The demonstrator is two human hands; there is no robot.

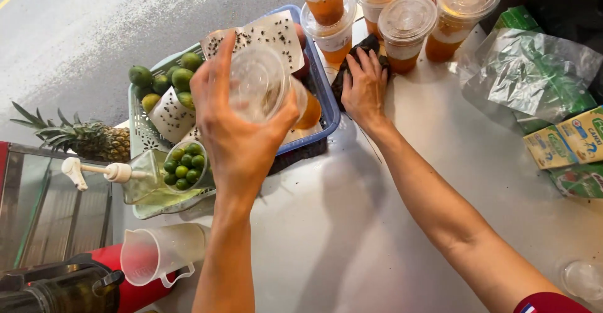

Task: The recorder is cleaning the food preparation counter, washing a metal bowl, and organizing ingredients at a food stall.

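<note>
The left hand (235, 131) is raised above the pale, smooth tabletop (352, 225), its grip clamped around a clear plastic cup (257, 84) — fingers on the far side, thumb on the near side, the cup tilted so its round mouth or base faces the camera. The cup hangs over the near edge of a blue plastic basket (326, 109), which holds white sheets dotted with many small dark specks (276, 33) and an orange-filled cup (309, 109) partly hidden behind the held one.

The right hand (364, 87) lies flat, fingers spread and pressed down on a dark crumpled cloth (359, 49) resting on the tabletop just beside the blue basket — its grip is open over the cloth, not closed around it. Just beyond the cloth stands a cluster of lidded clear plastic cups of amber drink (405, 33).

To the left, a pale green perforated basket (141, 131) carries green limes (182, 74) and a small cup of tiny green citrus fruits (184, 164), with a pump-top glass bottle (125, 175) touching it. A pineapple (81, 137) lies further left. Near the bottom edge stands a translucent plastic measuring jug (157, 253) beside a red and black appliance (69, 285). On the right lie crinkled clear plastic bags (534, 68) over green and yellow cartons (565, 140).
</note>
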